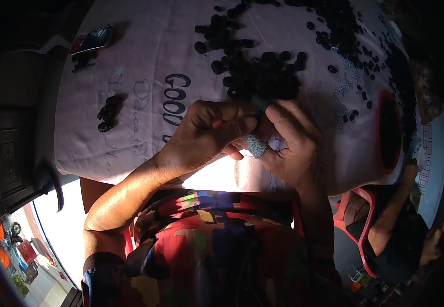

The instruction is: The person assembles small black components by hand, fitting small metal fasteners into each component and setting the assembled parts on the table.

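Note:
Both of my hands meet over the near part of the cloth-covered table. My left hand (201, 130) is closed, its thumb and index finger pinched at a small dark piece (259, 104). From the other side my right hand (294, 143) curls its fingers around the same piece. A grey speckled wrap (255, 146) covers the right thumb. Fingers and shadow hide most of the piece, so its exact kind cannot be told. Just beyond the fingertips lies a heap of small black round parts (263, 77).
More black parts (340, 20) spread across the far right, beside scattered silvery screw-like pieces (346, 84). A red-rimmed container (387, 133) stands at the right edge. On the left are a phone on a stand (91, 41) and a few black parts (110, 112). Another person (396, 240) sits at right.

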Available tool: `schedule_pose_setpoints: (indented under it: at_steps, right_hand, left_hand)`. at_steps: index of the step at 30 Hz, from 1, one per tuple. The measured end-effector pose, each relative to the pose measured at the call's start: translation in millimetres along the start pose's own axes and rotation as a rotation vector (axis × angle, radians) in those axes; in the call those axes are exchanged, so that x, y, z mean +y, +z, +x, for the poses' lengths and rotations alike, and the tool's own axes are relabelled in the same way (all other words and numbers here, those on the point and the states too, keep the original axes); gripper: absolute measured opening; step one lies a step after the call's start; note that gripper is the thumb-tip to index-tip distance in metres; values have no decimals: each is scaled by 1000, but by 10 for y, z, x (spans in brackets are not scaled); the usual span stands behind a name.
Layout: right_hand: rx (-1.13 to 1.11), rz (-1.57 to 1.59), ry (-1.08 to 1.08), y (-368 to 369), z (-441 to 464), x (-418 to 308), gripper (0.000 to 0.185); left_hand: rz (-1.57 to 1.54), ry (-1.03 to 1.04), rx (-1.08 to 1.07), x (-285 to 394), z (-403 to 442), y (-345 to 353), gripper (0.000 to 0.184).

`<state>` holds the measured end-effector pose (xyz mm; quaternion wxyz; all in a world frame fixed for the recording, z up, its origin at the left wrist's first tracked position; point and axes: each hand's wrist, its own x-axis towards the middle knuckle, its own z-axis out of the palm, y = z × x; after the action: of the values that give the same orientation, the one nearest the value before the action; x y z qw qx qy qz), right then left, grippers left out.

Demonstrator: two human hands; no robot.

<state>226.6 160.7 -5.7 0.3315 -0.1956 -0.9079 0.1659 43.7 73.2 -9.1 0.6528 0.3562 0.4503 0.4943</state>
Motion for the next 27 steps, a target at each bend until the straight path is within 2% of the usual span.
schedule_pose_setpoints:
  at_steps: [7, 27]
  right_hand:
    - [28, -20, -57, 1, -22, 3, 51]
    - [52, -69, -184, 26, -68, 75, 37]
  left_hand:
    - [17, 22, -61, -42, 8, -55, 33]
    - [99, 53, 27, -67, -31, 69, 23]
